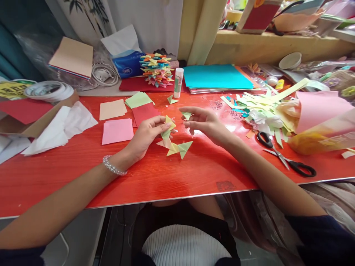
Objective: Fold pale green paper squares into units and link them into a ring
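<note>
My left hand (149,135) pinches one end of a curved chain of folded paper pieces (173,147) in pale yellow, green and peach. The chain hangs down and bends to the right, just above the red table. Between the fingertips of my right hand (206,123) is a small green folded paper piece (187,116), a short gap away from the chain. Behind my hands, another green folded piece (172,99) lies by an upright glue stick (178,83). Pink paper squares (118,131) lie left of my left hand, near dark red squares (144,112).
Beige squares (112,109) and green squares (138,99) lie at the left. Farther back stand a multicoloured folded-paper model (157,70) and teal paper sheets (219,76). Black-handled scissors (285,155) lie open at the right, beside a heap of paper strips (257,105).
</note>
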Motion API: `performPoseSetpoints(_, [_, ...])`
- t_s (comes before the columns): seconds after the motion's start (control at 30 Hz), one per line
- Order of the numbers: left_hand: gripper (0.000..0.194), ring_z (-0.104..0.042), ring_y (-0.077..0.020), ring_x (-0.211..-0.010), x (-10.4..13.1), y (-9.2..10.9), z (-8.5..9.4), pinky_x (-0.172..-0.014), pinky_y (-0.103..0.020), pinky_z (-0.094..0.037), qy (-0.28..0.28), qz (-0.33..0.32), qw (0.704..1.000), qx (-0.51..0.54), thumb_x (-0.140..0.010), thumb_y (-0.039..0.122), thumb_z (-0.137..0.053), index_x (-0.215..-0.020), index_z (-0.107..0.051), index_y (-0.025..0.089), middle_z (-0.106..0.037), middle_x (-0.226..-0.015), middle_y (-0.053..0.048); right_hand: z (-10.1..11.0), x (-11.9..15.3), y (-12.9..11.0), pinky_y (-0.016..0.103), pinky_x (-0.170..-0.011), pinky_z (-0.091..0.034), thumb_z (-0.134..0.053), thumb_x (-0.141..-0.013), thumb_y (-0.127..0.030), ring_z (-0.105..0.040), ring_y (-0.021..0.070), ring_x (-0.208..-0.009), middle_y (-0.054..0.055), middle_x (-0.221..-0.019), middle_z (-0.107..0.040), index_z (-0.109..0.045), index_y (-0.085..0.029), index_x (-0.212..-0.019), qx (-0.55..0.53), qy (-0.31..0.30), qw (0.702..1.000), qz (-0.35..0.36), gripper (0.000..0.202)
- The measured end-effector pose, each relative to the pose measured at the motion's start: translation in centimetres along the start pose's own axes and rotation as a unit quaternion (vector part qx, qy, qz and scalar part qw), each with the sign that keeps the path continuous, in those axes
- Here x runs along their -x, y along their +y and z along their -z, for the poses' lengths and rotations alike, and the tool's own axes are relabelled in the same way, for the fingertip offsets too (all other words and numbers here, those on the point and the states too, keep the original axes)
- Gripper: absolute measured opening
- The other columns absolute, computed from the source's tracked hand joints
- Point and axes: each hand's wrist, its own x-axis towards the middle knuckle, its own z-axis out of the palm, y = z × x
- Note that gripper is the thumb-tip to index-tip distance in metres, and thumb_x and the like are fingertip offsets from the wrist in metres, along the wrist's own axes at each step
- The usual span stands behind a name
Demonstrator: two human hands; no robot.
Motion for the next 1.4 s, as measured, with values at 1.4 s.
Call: performPoseSetpoints(1.4, [0.016, -0.066, -0.0131, -0.08, 0.8, 0.3, -0.8, -0.077, -0.027, -0.051, -0.007, -0.121, 0.989, -0.08, -0.083, 0.031, -0.066, -0.093, -0.062, 0.019, -0.068, -0.094, -0.001, -1.5, 1.3, -2.6, 0.023, -0.045, -0.039, -0.064, -0.085, -0.037, -0.05, 0.0063, -0.05, -0.003, -0.067, -0.058, -0.061, -0.02, -0.095, 0.075, 0.023, 0.997, 0.026, 0.02])
